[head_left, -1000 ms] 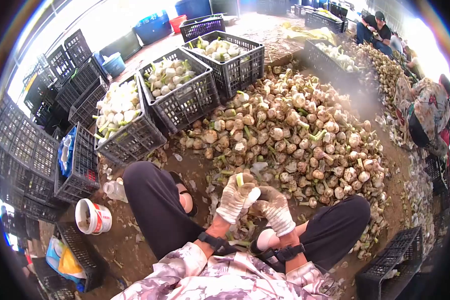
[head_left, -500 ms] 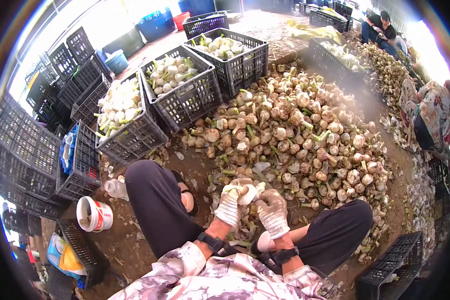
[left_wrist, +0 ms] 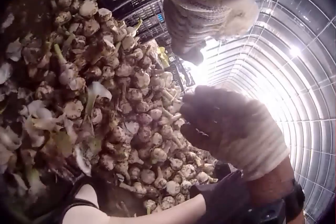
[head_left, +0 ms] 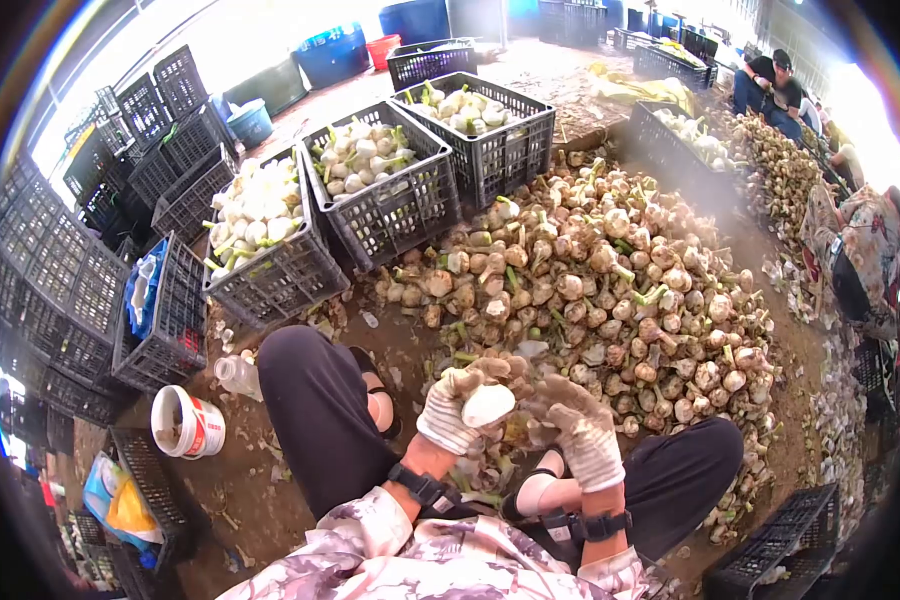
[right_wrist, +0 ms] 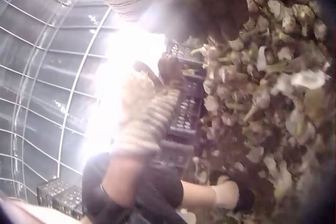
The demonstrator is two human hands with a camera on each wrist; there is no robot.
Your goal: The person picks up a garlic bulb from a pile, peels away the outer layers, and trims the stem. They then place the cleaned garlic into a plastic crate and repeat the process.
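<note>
In the head view, my left hand (head_left: 448, 412), in a soiled white knit glove, holds a peeled white garlic bulb (head_left: 488, 405) between fingers and thumb. Just to its right is my gloved right hand (head_left: 585, 435), apart from the bulb, its fingers loosely bent with no bulb between them. Blurred brownish peel shows by the right fingertips. The left wrist view has the right hand (left_wrist: 231, 129) below the left, fingers bent. Glare washes out the left hand (right_wrist: 149, 111) in the right wrist view. A large heap of unpeeled garlic (head_left: 610, 300) lies just beyond both hands.
Black crates of cleaner garlic (head_left: 380, 200) line the heap's far left side. A white bucket (head_left: 188, 424) and a clear plastic bottle (head_left: 238, 377) stand by the left knee. Another black crate (head_left: 775, 550) lies at lower right. Other people (head_left: 770, 90) sit at the far right.
My right hand has moved rightward from the garlic bulb and its fingers have loosened. The left hand has turned, so more of the bulb's white side shows; the green stem seen earlier is out of sight.
</note>
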